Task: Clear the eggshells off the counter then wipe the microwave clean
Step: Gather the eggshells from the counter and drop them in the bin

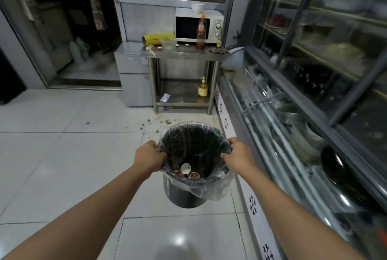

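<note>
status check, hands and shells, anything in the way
Left hand and right hand grip bin rim. Eggshells in bin, more bits on counter. Bottle fronts microwave.

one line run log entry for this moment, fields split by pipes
left hand: grips bin rim | right hand: grips rim | bin: eggshells inside | microwave: ahead, unwiped

No legible text; labels on sauce bottle (201, 31), microwave (199, 25) blurred.

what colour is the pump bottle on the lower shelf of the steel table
Yellow pump bottle, clearest in the head view.
</note>
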### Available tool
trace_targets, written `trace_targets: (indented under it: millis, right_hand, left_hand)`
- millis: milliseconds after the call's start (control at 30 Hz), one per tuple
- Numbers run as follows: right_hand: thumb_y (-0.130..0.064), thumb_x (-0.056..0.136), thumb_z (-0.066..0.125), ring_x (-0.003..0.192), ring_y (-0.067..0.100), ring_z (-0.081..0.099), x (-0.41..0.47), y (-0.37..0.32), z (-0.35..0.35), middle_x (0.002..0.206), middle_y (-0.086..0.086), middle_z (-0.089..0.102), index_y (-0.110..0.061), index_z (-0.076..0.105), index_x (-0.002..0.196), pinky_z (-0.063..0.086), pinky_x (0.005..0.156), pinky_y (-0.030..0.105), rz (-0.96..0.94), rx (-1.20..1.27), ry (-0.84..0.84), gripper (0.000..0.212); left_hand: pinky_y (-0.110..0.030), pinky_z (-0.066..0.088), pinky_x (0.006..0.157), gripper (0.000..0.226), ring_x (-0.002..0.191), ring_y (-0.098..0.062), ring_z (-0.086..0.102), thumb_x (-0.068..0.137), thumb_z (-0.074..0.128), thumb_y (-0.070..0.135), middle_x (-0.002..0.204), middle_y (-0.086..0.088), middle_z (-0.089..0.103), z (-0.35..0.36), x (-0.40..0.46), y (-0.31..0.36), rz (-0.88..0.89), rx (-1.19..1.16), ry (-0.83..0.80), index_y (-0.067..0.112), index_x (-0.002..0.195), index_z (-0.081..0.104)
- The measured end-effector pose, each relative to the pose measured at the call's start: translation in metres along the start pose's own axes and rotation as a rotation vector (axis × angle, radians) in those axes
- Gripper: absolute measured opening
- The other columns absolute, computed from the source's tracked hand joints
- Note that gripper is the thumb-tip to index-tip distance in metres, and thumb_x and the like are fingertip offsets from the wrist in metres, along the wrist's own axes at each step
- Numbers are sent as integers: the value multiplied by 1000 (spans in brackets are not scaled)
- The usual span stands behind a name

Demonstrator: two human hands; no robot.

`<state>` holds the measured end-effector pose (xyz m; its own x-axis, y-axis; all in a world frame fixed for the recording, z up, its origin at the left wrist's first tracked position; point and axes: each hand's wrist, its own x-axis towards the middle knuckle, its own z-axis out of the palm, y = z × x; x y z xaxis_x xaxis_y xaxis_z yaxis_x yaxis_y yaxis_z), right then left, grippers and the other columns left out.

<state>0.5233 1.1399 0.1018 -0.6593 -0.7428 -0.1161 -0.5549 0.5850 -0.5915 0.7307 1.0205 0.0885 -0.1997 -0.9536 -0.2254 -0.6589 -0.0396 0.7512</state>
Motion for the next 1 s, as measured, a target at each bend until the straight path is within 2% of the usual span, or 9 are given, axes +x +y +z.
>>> trace_targets:
  millis: [67, 200, 400, 600, 767, 900, 1000]
  right_hand:
    - [-19, 83, 66, 79, 19, 51, 45, -11, 3, 112, 7, 62, -21, 48, 125, 45, 66, 26, -19, -7, -37, 46]
    - [-19, 83, 66, 84, 20, 51, 129, -37, 7, 113, 7, 62, -22, 48, 124, 43, 69, 24, -39, -8, -60, 45]
    - [-18, 82, 66, 80, 19, 49, 234, -80, 24, 111, 7, 61, -23, 49, 121, 42, 66, 25, -79, -29, -101, 43]
    - [-16, 83, 64, 85, 24, 55, 340, -125, 54, 110, 10, 61, -21, 48, 123, 52, 73, 33, -65, -45, -138, 43]
    - [-17, 84, 64, 82, 22, 57, 433, -163, 73, 106, 8, 62, -20, 48, 124, 50, 69, 30, -11, -36, -154, 43]
    - [-15, 82, 65, 95, 29, 61, 500, -180, 81, 109, 10, 64, -20, 51, 118, 55, 80, 37, 39, -17, -143, 38]
    - [-16, 82, 66, 99, 30, 61, 552, -182, 85, 113, 11, 63, -19, 50, 123, 54, 84, 38, 64, -13, -153, 44]
  left_hand:
    - [-44, 59, 69, 12, 79, -32, 64, 79, 62, 10, 83, -14, 59, 2, 36, 13, -33, -4, 21, 10, 87, 53]
    - [-42, 59, 67, 14, 77, -33, 65, 77, 63, 11, 84, -15, 60, 4, 103, 37, -68, -11, 59, 10, 88, 53]
    - [-43, 59, 67, 11, 79, -33, 64, 77, 61, 10, 84, -16, 60, 2, 203, 62, -109, -45, 91, 11, 82, 51]
    - [-43, 59, 69, 11, 81, -33, 64, 78, 61, 11, 86, -16, 61, 0, 326, 77, -114, -20, 70, 9, 86, 53]
    - [-42, 59, 69, 8, 81, -32, 63, 79, 60, 12, 86, -15, 62, -3, 438, 101, -98, 23, 24, 11, 84, 54]
    - [-42, 57, 74, 15, 87, -35, 62, 79, 61, 17, 91, -18, 64, 4, 512, 123, -73, 73, -16, 8, 89, 54]
    - [-43, 56, 77, 19, 90, -36, 63, 81, 61, 20, 95, -19, 65, 21, 561, 138, -82, 95, -50, 9, 94, 55]
